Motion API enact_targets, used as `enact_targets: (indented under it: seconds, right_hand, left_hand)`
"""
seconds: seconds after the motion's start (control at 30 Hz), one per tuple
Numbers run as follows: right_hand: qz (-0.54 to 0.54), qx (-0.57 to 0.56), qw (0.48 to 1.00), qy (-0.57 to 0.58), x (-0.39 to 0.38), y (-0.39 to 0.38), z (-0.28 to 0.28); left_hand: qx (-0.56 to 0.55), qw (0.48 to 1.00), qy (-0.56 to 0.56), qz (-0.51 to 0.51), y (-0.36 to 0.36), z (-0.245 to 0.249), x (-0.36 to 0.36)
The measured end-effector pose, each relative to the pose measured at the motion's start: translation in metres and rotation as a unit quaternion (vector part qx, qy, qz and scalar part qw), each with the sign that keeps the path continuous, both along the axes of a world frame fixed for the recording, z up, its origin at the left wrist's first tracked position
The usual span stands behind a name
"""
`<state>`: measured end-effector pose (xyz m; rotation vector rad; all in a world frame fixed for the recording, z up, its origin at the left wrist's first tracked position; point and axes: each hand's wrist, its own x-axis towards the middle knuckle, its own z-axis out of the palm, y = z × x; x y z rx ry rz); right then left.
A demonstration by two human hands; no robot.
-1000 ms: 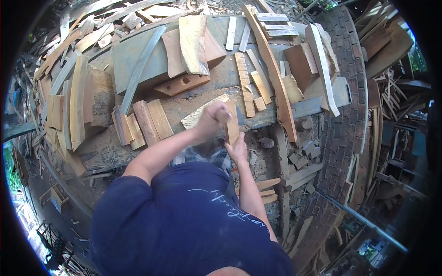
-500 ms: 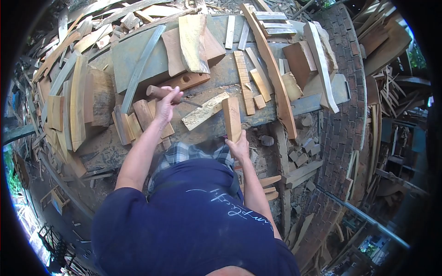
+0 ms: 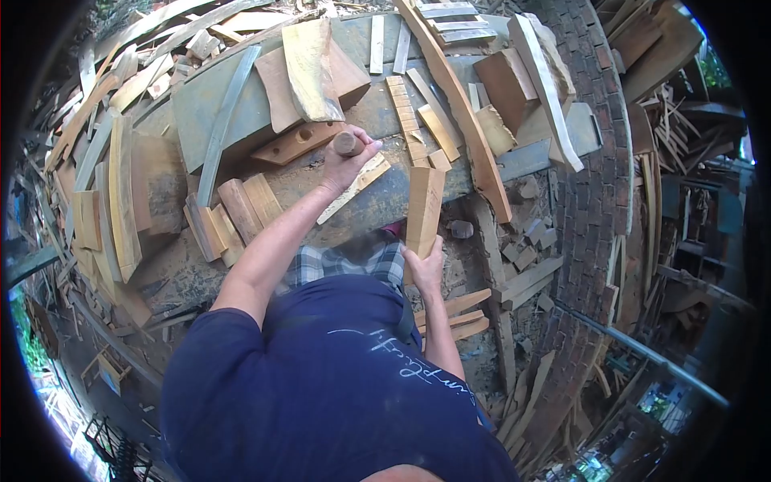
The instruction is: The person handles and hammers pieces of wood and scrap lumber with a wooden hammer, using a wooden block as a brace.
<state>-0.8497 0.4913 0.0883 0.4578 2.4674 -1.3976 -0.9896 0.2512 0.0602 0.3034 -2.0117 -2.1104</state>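
My left hand [image 3: 347, 163] is wrapped round the round wooden handle [image 3: 348, 145] of a chisel-like tool, whose handle end faces the camera; its blade is hidden. Beneath that hand lies a pale, rough-cut wood piece [image 3: 347, 195] on the workbench [image 3: 301, 249]. My right hand [image 3: 426, 263] grips the lower end of a squared wooden block [image 3: 425, 205], held up at the bench's front edge. Just behind my left hand, a brown wood piece with holes [image 3: 291, 145] rests by a large block.
Curved boards [image 3: 123, 197] stand at the left. A long wavy plank [image 3: 466, 112] crosses the bench at right, beside small blocks [image 3: 440, 160]. A brick strip [image 3: 590, 193] runs down the right, and offcuts [image 3: 522, 257] lie below the bench.
My left hand has moved right over the pale piece, and the tool has turned from lying sideways to pointing its handle end at the camera. The view has shifted slightly.
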Motion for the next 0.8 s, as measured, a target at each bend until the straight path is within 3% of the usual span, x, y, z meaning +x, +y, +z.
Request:
enact_targets:
  seconds: [0.13,0.2,0.27,0.4,0.43,0.47,0.53,0.57,0.6,0.67,0.7,0.77,0.8]
  right_hand:
    - [0.001,-0.002,1.000,0.014,0.008,0.000,0.008]
    - [-0.038,-0.025,0.999,0.026,0.010,-0.003,0.017]
    - [-0.045,-0.039,0.998,0.013,0.009,-0.001,0.032]
    - [-0.101,-0.095,0.960,0.243,0.000,-0.024,0.103]
    - [-0.138,-0.163,0.933,0.289,0.000,-0.025,0.101]
    - [-0.137,-0.161,0.934,0.289,0.002,-0.017,0.092]
    - [0.109,0.023,0.926,0.362,0.010,0.009,0.060]
    - [0.108,-0.021,0.911,0.397,0.012,0.000,0.043]
    - [0.100,0.153,0.922,0.343,0.008,-0.018,0.059]
    - [0.054,0.066,0.980,0.182,0.021,-0.010,0.038]
    - [0.061,0.066,0.978,0.190,0.007,-0.016,0.054]
    - [-0.020,-0.043,0.984,0.172,0.010,-0.022,0.093]
    - [-0.017,-0.053,0.960,0.276,0.010,-0.018,0.089]
  left_hand:
    - [-0.002,0.998,0.050,-0.027,0.025,0.006,0.004]
    - [-0.104,0.991,0.062,-0.063,0.038,0.006,0.009]
    - [-0.118,0.985,0.085,-0.096,0.050,0.001,0.014]
    - [-0.192,0.952,0.182,-0.155,0.067,-0.005,0.016]
    - [-0.190,0.953,0.181,-0.152,0.068,-0.009,0.018]
    - [-0.194,0.950,0.181,-0.162,0.070,-0.010,0.019]
    - [-0.196,0.947,0.186,-0.174,0.074,-0.014,0.020]
    - [-0.200,0.948,0.180,-0.168,0.075,-0.017,0.020]
    - [-0.203,0.950,0.174,-0.161,0.076,-0.017,0.020]
    - [-0.217,0.948,0.173,-0.155,0.075,-0.017,0.022]
    - [-0.235,0.946,0.171,-0.141,0.073,-0.017,0.014]
    - [-0.213,0.956,0.144,-0.142,0.079,-0.019,0.012]
    - [-0.195,0.963,0.122,-0.142,0.082,-0.019,0.011]
